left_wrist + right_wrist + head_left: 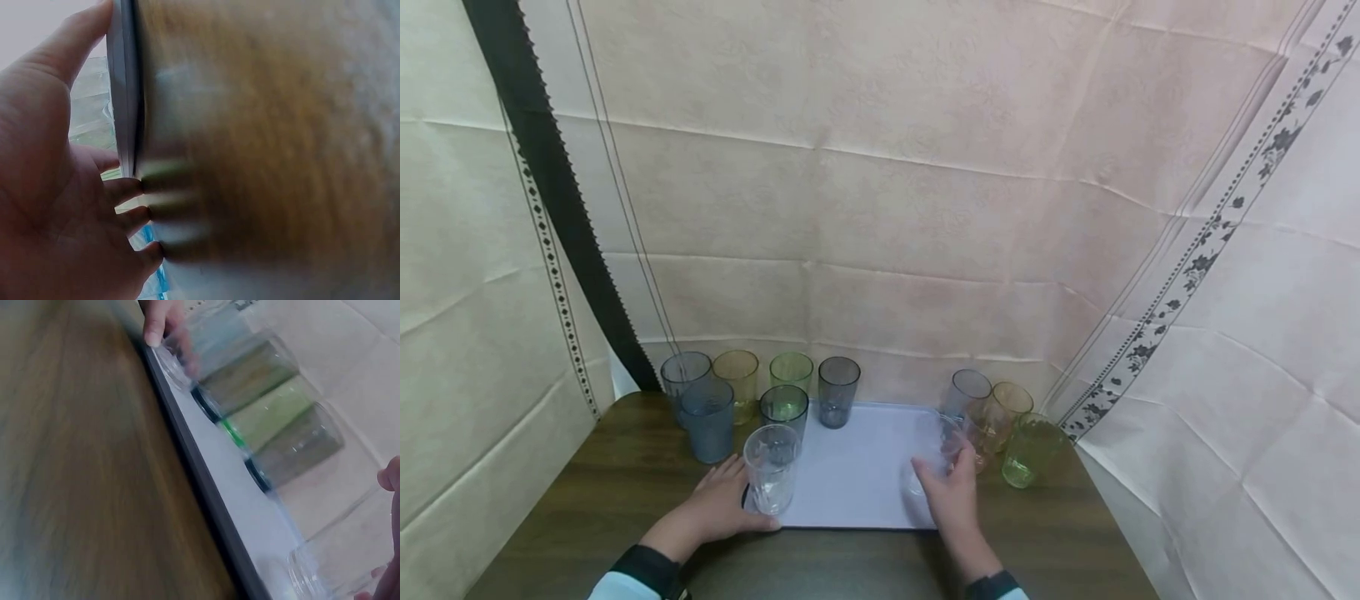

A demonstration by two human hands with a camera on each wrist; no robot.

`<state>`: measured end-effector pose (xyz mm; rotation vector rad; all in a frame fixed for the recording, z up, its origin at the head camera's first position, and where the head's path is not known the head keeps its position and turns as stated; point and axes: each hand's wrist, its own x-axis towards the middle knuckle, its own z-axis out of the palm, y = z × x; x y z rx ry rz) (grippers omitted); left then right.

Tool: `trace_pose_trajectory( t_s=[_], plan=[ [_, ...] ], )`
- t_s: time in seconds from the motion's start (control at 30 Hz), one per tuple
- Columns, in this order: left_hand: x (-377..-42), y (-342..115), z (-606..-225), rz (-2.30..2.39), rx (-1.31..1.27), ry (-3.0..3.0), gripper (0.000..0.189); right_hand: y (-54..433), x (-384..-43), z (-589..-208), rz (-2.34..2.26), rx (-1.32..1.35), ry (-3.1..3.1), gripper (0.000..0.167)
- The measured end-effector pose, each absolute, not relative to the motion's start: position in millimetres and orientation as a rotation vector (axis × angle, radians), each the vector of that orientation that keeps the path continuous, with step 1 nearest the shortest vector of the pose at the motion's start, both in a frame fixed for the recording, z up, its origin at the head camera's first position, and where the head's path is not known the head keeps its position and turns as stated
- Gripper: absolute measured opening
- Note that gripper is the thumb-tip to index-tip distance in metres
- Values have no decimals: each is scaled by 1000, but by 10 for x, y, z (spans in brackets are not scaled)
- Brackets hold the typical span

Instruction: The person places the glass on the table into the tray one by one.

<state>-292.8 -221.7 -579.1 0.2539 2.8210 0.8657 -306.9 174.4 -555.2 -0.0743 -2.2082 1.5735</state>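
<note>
My right hand grips a clear glass at the right part of a white tray with a dark rim; the glass's base is right at the tray surface. At the front left corner of the tray rests my left hand, thumb along the front edge and fingers spread, fingertips down at the brown tabletop in the left wrist view. Beside it, on that corner, a second clear glass stands upright. Behind this stand a dark green glass, a light green glass and a grey glass.
Left of the tray are a blue glass, a grey-blue one and an amber one. Beyond its right side stand a bluish glass, amber and pinkish glasses, and a green glass. Cloth walls enclose the wooden table.
</note>
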Motion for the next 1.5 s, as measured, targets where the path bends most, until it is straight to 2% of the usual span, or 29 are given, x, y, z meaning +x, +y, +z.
trace_pose_trajectory(
  t_s=[0.37,0.7,1.5],
  plan=[
    [-2922,-2216,-5800,870,258,2832,122,1036,-3363,-5472,1627,17,-2435,88],
    [-2911,-2218,-5783,871,252,2829,123,634,-3513,-5432,1631,82,-2500,90],
    [-2888,-2216,-5777,886,243,2835,122,324,-3588,-5520,1669,143,-2472,95]
  ],
)
